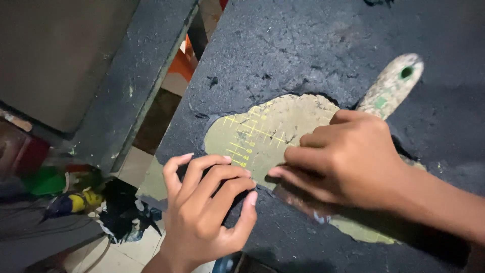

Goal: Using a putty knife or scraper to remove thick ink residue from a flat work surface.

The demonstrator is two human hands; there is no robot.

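Bare left hand [204, 212], bare right hand [343, 162], no sleeves, short unpainted nails

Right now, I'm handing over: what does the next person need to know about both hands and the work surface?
Left hand: fingers curled, fingertips resting on the black coating beside the bared patch; it holds nothing.
Right hand: flat, fingers pressing on the yellow-green gridded mat, over a dark strip I cannot identify.
A worn paddle-shaped handle with a hole sticks out behind the right hand.
Done: one patch of mat bared. Left: black layer covers the rest.
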